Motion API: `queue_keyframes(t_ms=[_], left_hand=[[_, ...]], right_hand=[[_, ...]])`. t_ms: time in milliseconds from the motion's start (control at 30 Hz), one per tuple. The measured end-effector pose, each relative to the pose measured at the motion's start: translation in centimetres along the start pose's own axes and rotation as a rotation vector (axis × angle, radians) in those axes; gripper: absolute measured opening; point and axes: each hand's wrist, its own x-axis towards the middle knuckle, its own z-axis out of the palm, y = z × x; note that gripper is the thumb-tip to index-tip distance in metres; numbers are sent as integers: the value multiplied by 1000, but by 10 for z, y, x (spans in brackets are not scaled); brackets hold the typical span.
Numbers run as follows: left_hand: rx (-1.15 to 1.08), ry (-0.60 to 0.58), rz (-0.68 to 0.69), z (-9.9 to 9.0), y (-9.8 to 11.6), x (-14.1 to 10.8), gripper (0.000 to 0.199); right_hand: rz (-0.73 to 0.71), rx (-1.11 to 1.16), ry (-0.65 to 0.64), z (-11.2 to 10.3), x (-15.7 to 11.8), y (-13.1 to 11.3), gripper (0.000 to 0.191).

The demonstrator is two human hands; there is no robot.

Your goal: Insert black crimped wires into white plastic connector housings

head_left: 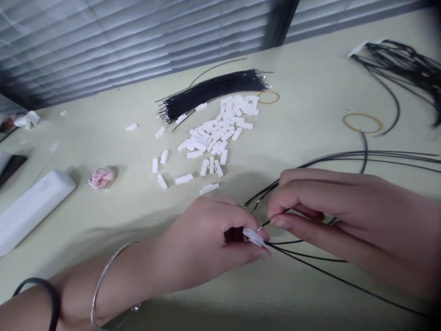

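Between the thumb and fingers of my left hand [210, 241] is a small white connector [254, 237], with several black wires [310, 256] running out of it to the right. My right hand [344, 220] pinches a single black wire [266, 224] whose metal tip is at the connector's upper edge; whether it has entered a hole cannot be made out. More black wires [324, 159] pass behind my right hand, some of their metal ends lying just above my left fingertips.
White connectors [215, 133] lie loosely piled beyond my hands, beside a bundle of black wires [213, 92]. A pink wrapped item [101, 178] and a long white case [34, 207] are left. Rubber bands [362, 123] and tangled wires [406, 69] are right.
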Motion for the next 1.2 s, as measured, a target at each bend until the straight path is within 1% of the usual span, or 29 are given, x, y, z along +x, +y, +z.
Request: queue_keyframes(t_ms=[233, 567, 667, 867, 1100, 1200], left_hand=[[19, 2, -39, -1, 5, 3, 11], [30, 1, -54, -2, 6, 4, 13], [34, 5, -51, -2, 7, 4, 13], [46, -12, -84, -2, 8, 3, 14], [71, 4, -20, -1, 6, 5, 13], [72, 5, -21, -1, 6, 5, 14]], right_hand=[[-52, -33, -26, 0, 1, -4, 32], [-151, -91, 38, 3, 0, -4, 34], [-158, -117, 27, 3, 1, -5, 35], [-149, -88, 28, 3, 0, -4, 37], [-155, -110, 44, 6, -1, -6, 38], [-173, -114, 41, 6, -3, -5, 38]])
